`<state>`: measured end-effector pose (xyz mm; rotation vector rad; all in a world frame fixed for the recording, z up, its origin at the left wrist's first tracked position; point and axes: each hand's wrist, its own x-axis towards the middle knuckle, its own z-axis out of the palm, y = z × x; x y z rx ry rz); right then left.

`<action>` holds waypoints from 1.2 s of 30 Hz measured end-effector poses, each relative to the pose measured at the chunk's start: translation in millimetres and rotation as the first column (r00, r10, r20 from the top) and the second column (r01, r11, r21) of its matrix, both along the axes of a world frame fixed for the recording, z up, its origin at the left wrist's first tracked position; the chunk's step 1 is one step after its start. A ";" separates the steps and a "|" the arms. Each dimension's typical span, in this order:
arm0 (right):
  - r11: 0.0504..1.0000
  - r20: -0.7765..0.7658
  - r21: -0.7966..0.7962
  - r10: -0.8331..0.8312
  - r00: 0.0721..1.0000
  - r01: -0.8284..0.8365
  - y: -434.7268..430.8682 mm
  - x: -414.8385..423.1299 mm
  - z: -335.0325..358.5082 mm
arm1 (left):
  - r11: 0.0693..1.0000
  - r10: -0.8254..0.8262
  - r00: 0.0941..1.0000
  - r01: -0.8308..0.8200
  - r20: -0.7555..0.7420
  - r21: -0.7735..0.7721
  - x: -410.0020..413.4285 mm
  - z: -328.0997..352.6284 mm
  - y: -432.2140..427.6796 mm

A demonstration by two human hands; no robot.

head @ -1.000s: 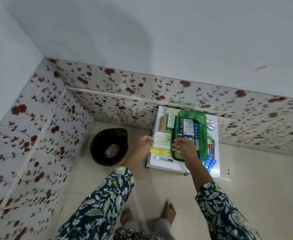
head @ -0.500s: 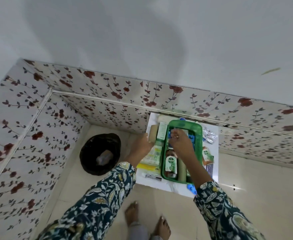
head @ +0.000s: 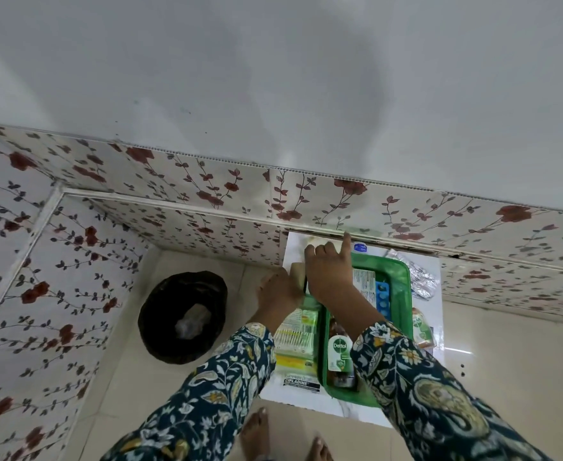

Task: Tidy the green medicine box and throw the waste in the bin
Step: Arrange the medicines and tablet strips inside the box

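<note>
I stand over a white surface (head: 438,341) carrying the green medicine box (head: 401,296); the black bin (head: 182,314) waits left on the floor. My right hand (head: 330,271) reaches far-left, forefinger out, holding nothing visible. My left hand (head: 278,291) touches a beige roll (head: 297,271), grip unclear.

Home room corner: floral wall panels (head: 173,194), tiled floor (head: 506,361), bare feet (head: 257,434).

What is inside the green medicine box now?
The green medicine box holds a Dettol bottle, a printed white carton and a blue blister strip. The right forearm covers the middle, so anything there stays hidden.
</note>
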<state>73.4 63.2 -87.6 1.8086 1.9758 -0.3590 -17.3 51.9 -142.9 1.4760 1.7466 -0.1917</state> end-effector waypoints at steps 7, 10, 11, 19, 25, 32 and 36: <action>0.997 0.135 -0.079 0.007 0.991 0.004 7.6 0.0 -8.4 | 0.998 0.063 0.992 -0.063 0.109 -0.007 -4.2 10.8 7.7; 0.996 0.151 -0.084 0.013 0.988 0.000 12.2 -5.0 -10.6 | 0.990 0.138 0.963 -0.133 0.229 -0.039 -16.6 15.4 15.2; 0.996 0.156 -0.087 0.025 0.987 -0.012 12.7 -7.3 -10.6 | 0.987 0.161 0.951 -0.153 0.264 -0.051 -22.0 17.1 16.8; 0.988 -0.112 0.083 -0.122 0.986 0.131 -6.7 6.5 34.8 | 0.958 0.287 0.891 -0.274 0.351 -0.087 -41.6 68.6 16.3; 0.959 -0.144 0.071 -0.262 0.954 0.274 -50.3 94.3 74.5 | 0.993 0.102 0.935 -0.078 0.341 -0.084 18.6 112.3 -5.1; 0.993 -0.036 0.000 -0.122 0.992 0.122 -73.8 122.2 39.8 | 0.971 -0.152 0.988 0.152 -0.016 0.183 94.1 100.0 -38.1; 0.964 -0.124 0.100 -0.233 0.964 0.246 -68.2 125.5 34.7 | 0.891 -0.246 0.968 0.244 -0.045 0.382 92.8 89.5 -37.1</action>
